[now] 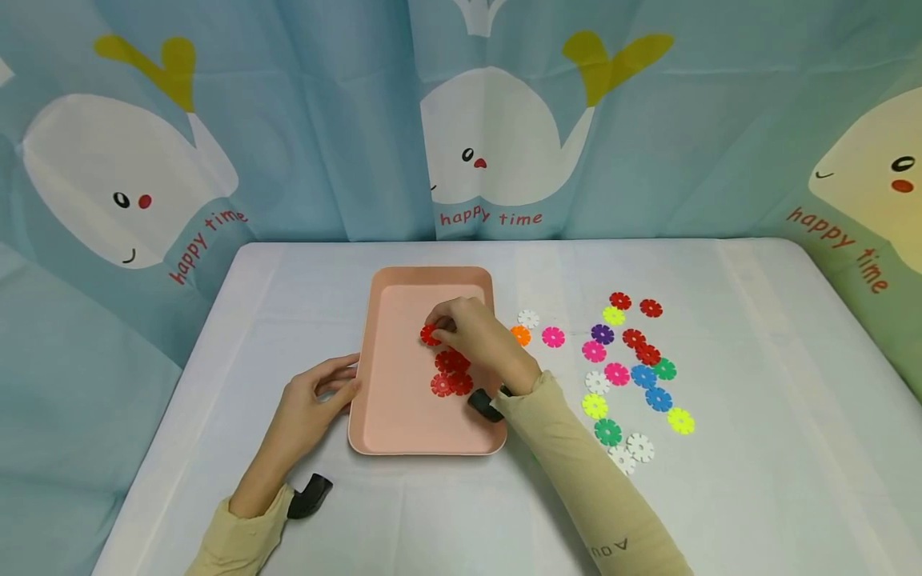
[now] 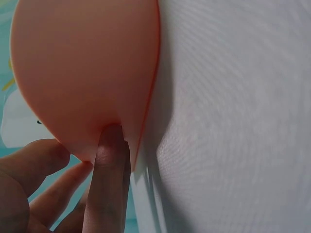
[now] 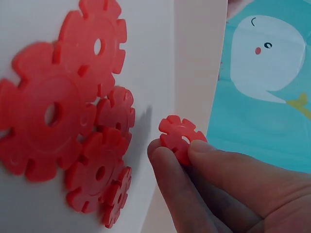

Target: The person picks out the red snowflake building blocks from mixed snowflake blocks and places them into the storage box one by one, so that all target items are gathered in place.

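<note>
My right hand [image 1: 471, 332] pinches a red notched plastic disc [image 3: 181, 136] between thumb and fingertips. It holds the disc above the far half of the pink tray [image 1: 392, 352]. Just below that hand, several red discs [image 1: 452, 362] lie clustered and partly overlapping in the tray; they look large in the right wrist view [image 3: 51, 114]. At the tray's left side, my left hand [image 1: 310, 404] touches the outer wall [image 2: 87, 63] with extended fingers and thumb, and no disc shows in it.
Right of the tray, loose notched discs lie scattered on the white table [image 1: 778, 384]: red [image 1: 651, 308], blue [image 1: 643, 377], yellow [image 1: 680, 421], green [image 1: 608, 432], white [image 1: 639, 447], pink [image 1: 553, 337] and purple [image 1: 602, 334]. A whale-printed curtain [image 1: 324, 120] hangs behind.
</note>
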Motion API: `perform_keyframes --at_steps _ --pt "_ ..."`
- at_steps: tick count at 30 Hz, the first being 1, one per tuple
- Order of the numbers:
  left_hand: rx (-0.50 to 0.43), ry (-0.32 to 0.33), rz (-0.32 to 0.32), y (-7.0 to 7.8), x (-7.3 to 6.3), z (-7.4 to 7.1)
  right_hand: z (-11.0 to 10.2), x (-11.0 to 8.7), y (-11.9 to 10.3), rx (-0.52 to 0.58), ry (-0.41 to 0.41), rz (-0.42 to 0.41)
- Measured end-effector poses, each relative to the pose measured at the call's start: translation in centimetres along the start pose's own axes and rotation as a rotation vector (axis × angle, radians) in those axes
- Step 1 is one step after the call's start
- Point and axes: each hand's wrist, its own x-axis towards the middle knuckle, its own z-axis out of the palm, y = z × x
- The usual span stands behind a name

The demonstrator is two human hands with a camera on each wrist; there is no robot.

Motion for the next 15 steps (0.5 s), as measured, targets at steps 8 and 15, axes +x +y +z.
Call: perform_keyframes --at_steps 8,15 --pt "-0.005 -0.002 -0.003 0.0 0.02 0.01 0.35 0.31 0.45 -0.018 -0.027 0.02" --pt "-0.013 -0.006 -0.011 0.06 0.01 0.01 0.38 0.41 0.52 -0.011 -0.041 0.054"
